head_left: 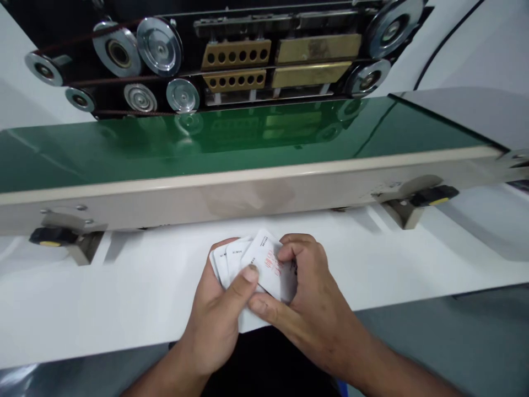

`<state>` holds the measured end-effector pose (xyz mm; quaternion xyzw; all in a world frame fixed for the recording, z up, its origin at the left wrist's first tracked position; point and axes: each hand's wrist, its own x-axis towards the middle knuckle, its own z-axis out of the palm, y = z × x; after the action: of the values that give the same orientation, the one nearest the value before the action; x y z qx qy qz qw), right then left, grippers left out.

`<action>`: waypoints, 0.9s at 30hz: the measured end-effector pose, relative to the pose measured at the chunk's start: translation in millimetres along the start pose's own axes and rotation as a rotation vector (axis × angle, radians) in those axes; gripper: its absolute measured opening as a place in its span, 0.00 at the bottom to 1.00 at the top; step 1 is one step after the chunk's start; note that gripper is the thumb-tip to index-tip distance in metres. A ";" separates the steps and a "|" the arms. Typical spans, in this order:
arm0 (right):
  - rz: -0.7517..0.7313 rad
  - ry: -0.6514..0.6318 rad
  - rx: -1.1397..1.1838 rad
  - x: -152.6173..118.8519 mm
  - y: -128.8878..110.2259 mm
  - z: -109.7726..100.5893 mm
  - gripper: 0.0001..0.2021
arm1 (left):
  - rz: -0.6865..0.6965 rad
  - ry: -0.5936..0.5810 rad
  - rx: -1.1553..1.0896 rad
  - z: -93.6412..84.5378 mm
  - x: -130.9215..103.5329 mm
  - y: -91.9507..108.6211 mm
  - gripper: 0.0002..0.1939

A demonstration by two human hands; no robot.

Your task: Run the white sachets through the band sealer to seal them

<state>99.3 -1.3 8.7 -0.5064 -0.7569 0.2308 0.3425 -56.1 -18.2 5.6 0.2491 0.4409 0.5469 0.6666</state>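
Observation:
Several white cards (237, 258) with small dark print lie fanned out in my left hand (221, 309), its thumb pressing on their faces. My right hand (308, 298) pinches the rightmost white card (266, 273), which bears red characters, between thumb and bent fingers. That card overlaps the others and tilts to the right. Both hands are close together above the front of the white table, below the conveyor. My right fingers cover part of the red print, and my left palm hides the backs of the cards.
Behind the hands runs a conveyor with a green belt (256, 144) and a pale metal side rail (231, 196). Above it are pulleys (160, 47) and brass blocks (318, 48). Black knobs (433, 196) stick out at the front. The white table (136, 298) ends near my body.

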 end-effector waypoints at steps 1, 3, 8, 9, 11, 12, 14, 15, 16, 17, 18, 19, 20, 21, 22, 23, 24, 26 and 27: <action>0.004 -0.013 0.029 0.0 -0.2 -2.5 0.26 | 0.008 -0.025 0.016 -1.5 -0.1 -0.1 0.20; 0.030 -0.051 0.116 -0.7 0.2 -8.0 0.23 | 0.005 -0.037 0.025 -3.4 -0.2 0.1 0.20; 0.286 -0.095 0.498 0.4 2.6 -18.3 0.20 | -0.043 0.002 -0.085 -1.6 -0.5 1.2 0.20; 0.326 -0.076 0.574 1.9 3.0 -19.9 0.20 | -0.046 0.007 -0.107 -0.4 -0.8 1.5 0.19; 0.377 -0.009 0.673 6.0 3.9 -23.8 0.19 | -0.044 0.018 -0.138 2.1 -1.6 2.2 0.19; 0.392 0.016 0.699 8.3 4.4 -26.5 0.18 | -0.044 0.027 -0.149 3.2 -2.0 2.7 0.19; 0.419 -0.007 0.719 13.1 5.3 -33.6 0.17 | -0.045 0.054 -0.160 4.7 -2.9 3.7 0.20; 0.432 -0.058 0.716 15.5 5.7 -37.7 0.16 | -0.047 0.072 -0.159 5.1 -3.3 4.1 0.20; 0.441 -0.126 0.704 17.9 5.9 -42.0 0.15 | -0.052 0.087 -0.154 5.1 -3.6 4.3 0.20; 0.445 -0.194 0.681 20.3 6.0 -46.1 0.13 | -0.055 0.093 -0.140 4.9 -3.9 4.4 0.20; 0.441 -0.245 0.649 22.7 5.7 -49.8 0.12 | -0.053 0.088 -0.122 4.5 -4.1 4.2 0.20; 0.426 -0.276 0.616 24.9 5.3 -52.7 0.11 | -0.047 0.073 -0.101 3.9 -4.2 3.7 0.20; 0.402 -0.281 0.593 26.8 4.6 -54.6 0.11 | -0.041 0.054 -0.083 3.2 -4.3 3.2 0.21; 0.372 -0.262 0.585 28.3 3.9 -55.3 0.11 | -0.032 0.036 -0.067 2.5 -4.4 2.5 0.22; 0.341 -0.223 0.594 29.3 3.2 -54.7 0.12 | -0.022 0.024 -0.054 1.9 -4.4 1.7 0.23; 0.316 -0.169 0.613 29.7 2.6 -52.8 0.12 | -0.014 0.017 -0.043 1.5 -4.4 0.9 0.23; 0.298 -0.109 0.632 29.6 2.2 -49.8 0.13 | -0.008 0.012 -0.033 1.2 -4.5 0.1 0.23; 0.276 0.021 0.639 28.6 1.9 -41.6 0.14 | 0.005 0.003 -0.009 1.0 -4.4 -1.3 0.22; 0.269 0.082 0.629 28.2 1.7 -37.2 0.15 | 0.013 -0.004 0.003 1.0 -4.4 -1.9 0.22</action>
<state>121.3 25.5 40.1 -0.4803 -0.5608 0.4755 0.4783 -54.3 -22.8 5.9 0.2539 0.4388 0.5501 0.6636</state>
